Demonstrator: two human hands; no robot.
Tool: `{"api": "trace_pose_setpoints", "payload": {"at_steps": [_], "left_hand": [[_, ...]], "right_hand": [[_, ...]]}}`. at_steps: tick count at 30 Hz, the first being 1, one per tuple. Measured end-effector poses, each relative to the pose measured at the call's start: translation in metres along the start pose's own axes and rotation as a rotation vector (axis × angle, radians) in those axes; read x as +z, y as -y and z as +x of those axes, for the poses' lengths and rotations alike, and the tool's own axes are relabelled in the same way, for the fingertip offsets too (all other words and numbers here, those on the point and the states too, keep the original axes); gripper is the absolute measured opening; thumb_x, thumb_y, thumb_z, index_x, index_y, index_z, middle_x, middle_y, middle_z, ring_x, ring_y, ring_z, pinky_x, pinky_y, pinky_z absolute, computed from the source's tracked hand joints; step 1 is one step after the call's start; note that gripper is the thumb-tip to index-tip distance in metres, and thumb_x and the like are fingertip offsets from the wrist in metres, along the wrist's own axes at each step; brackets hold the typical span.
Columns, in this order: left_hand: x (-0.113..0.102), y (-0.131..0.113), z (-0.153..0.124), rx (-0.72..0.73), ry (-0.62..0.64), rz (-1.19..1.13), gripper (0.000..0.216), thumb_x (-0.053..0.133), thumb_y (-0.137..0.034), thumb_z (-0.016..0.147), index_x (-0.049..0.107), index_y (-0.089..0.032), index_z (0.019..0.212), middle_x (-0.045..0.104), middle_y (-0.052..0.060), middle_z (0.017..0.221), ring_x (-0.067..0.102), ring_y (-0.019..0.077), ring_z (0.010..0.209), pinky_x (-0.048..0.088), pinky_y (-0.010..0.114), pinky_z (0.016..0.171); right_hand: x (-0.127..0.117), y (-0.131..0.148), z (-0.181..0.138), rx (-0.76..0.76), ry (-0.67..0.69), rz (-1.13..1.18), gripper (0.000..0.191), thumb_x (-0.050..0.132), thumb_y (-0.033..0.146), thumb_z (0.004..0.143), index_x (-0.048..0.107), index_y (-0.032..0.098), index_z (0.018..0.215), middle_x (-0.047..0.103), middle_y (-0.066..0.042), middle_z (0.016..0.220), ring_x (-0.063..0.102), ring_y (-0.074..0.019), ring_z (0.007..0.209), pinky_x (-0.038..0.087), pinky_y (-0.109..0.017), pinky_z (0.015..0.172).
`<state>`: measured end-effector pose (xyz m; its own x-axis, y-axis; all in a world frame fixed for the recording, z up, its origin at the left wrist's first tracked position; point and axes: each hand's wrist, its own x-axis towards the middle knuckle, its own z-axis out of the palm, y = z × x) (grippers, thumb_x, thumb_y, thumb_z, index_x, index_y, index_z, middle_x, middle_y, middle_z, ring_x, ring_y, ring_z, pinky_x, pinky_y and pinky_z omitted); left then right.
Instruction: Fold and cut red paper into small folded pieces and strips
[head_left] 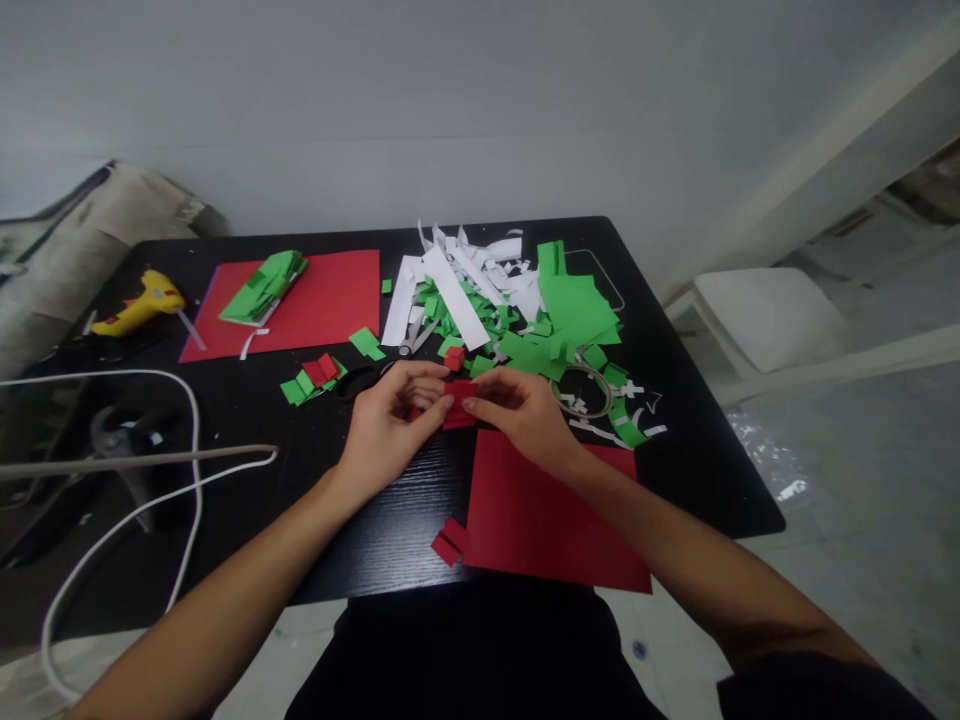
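Black cloth sleeve (817, 688): yours, foremost. Small red paper piece (460, 417): over black wood-grain counter (375, 550), clamped in grip, your left hand (394, 425) and right hand (529, 415), apparently mid-fold. Creased red paper tab (450, 541): seemingly done. Large red paper rectangle (559, 515): uncut.

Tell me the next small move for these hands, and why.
Probably press the small red paper into a firm fold: the left hand and right hand both hold it, and the loose red piece by the nearer red sheet looks creased.
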<state>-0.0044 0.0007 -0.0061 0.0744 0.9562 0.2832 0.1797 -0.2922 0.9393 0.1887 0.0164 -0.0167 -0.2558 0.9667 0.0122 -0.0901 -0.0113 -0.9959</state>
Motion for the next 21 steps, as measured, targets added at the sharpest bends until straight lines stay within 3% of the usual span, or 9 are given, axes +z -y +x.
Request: {"api": "trace_pose_setpoints", "payload": {"at_steps": [7,14,18,21], "left_hand": [[-0.003,-0.006,0.004,-0.142,0.080,-0.009,0.009,0.078,-0.024,0.082,0.077,-0.017,0.089,0.071,-0.001,0.069,0.064,0.0111,0.061,0.054,0.022,0.060],[-0.006,-0.011,0.005,-0.167,0.090,-0.016,0.010,0.070,-0.018,0.082,0.080,-0.018,0.085,0.072,0.000,0.070,0.060,0.0103,0.060,0.046,0.021,0.057],[-0.009,-0.010,0.005,-0.169,0.093,0.025,0.015,0.066,-0.019,0.083,0.081,-0.018,0.086,0.076,0.004,0.081,0.065,0.0137,0.068,0.046,0.025,0.059],[-0.010,-0.012,0.005,-0.124,0.112,0.069,0.016,0.065,-0.019,0.085,0.081,-0.018,0.087,0.077,0.006,0.087,0.067,0.0158,0.074,0.049,0.027,0.062]], "right_hand": [[0.002,0.001,-0.002,-0.010,-0.008,-0.011,0.011,0.085,0.028,0.079,0.078,0.022,0.085,0.080,-0.001,0.085,0.075,-0.0165,0.080,0.063,-0.033,0.080],[0.000,0.006,-0.002,-0.024,0.001,-0.010,0.003,0.078,0.024,0.082,0.080,0.025,0.084,0.080,-0.001,0.088,0.075,-0.0176,0.085,0.062,-0.034,0.084],[-0.002,0.009,-0.002,0.063,0.023,0.037,0.012,0.070,0.024,0.085,0.081,0.026,0.084,0.080,0.000,0.085,0.075,-0.0169,0.083,0.063,-0.034,0.082],[-0.002,0.010,-0.002,0.062,0.013,0.049,0.008,0.075,0.029,0.085,0.081,0.025,0.088,0.080,-0.001,0.087,0.075,-0.0168,0.083,0.064,-0.033,0.081]]}}
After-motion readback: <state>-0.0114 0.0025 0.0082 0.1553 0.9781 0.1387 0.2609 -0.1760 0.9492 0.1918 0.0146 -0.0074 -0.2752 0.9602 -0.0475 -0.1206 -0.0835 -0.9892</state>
